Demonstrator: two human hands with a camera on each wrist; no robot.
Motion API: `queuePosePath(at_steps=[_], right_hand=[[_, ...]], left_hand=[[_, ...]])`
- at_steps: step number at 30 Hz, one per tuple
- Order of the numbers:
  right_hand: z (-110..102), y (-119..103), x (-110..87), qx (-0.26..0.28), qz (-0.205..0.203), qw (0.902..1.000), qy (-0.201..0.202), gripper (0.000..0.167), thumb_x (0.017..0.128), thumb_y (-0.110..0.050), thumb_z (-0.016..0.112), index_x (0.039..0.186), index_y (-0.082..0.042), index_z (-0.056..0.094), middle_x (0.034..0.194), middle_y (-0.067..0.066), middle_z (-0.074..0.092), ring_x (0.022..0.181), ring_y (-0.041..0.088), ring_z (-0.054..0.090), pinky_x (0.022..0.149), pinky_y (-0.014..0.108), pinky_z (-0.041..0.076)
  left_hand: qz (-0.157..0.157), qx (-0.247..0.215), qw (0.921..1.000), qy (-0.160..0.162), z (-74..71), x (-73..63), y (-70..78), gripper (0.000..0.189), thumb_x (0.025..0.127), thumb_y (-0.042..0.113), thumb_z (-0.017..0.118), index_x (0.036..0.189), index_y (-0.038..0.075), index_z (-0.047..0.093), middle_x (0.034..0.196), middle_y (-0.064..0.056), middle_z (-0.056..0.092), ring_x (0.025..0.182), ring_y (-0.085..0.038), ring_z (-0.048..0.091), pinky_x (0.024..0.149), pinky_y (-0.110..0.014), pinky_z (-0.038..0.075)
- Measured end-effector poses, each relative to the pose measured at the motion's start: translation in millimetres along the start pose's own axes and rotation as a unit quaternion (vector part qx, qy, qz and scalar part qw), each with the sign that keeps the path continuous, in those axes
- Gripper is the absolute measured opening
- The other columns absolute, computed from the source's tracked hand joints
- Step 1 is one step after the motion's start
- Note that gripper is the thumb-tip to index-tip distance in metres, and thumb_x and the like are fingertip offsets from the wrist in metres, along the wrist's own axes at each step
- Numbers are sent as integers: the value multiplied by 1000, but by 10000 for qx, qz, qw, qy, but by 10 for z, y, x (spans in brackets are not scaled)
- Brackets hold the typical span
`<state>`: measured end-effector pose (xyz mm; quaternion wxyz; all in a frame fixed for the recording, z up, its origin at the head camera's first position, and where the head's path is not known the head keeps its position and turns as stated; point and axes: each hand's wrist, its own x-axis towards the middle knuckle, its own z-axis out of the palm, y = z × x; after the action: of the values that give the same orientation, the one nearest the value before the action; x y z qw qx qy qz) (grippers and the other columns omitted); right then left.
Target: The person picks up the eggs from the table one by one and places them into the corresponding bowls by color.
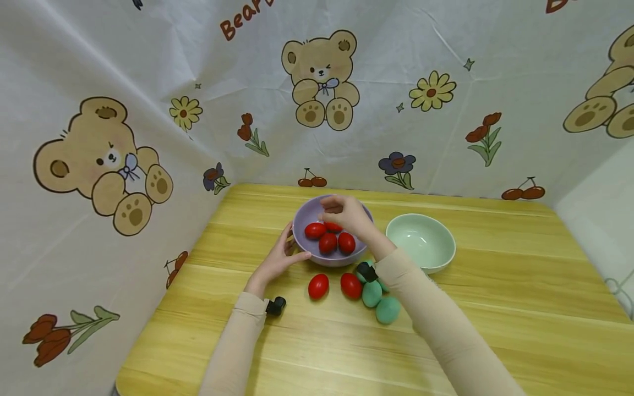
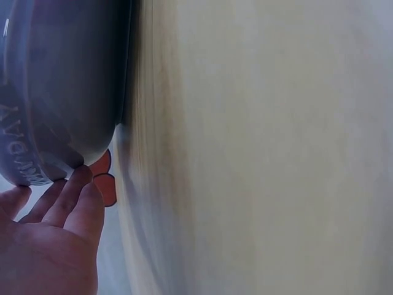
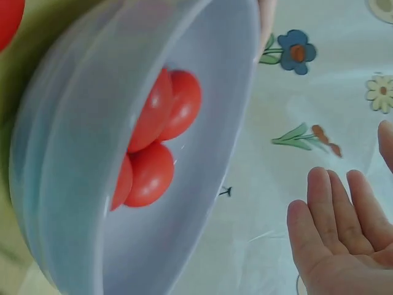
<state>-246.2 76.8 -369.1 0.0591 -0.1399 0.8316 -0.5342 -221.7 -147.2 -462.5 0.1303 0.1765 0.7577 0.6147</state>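
Observation:
A purple bowl [image 1: 303,242] with several red eggs [image 1: 328,243] in it stands on the table. My left hand [image 1: 276,263] steadies it from the left, with spread fingertips against its outer wall and the thumb at the front; the left wrist view shows those fingers [image 2: 72,200] nearly straight. Over the bowl is my right hand [image 1: 349,214], apart from the eggs, its fingers loosely bent and holding nothing. The right wrist view shows that hand's fingers [image 3: 328,212] relaxed. Two more red eggs, one at the left [image 1: 318,286] and one at the right [image 1: 351,286], lie in front of the bowl.
Several green eggs [image 1: 388,309] lie on the wooden table [image 1: 515,275], some partly hidden by the right forearm. A pale green bowl [image 1: 436,242] stands right of the purple one. Behind and to the left hangs a white cloth [image 1: 376,66] printed with bears and flowers.

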Motion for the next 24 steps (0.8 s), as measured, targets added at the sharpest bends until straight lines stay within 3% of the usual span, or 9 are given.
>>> queuePosePath(at_steps=[13,24], right_hand=[[51,33,-516,1018,-370,9941,-73,41,82,-15,72,119,-2,59,114,9,61,104,25,58,88,33,48],[105,204,-877,1056,-499,9928,280,43,80,-14,75,117,-2,59,114,10,60,104,29,57,90,36,47]], left_hand=[[30,62,10000,-1,10,-11,26,95,83,18,71,150,13,3,148,-20,15,132,-40,23,107,-45,22],[-28,31,10000,58,11,-1,25,96,83,13,71,150,11,2,148,-21,14,132,-41,22,107,-48,22]])
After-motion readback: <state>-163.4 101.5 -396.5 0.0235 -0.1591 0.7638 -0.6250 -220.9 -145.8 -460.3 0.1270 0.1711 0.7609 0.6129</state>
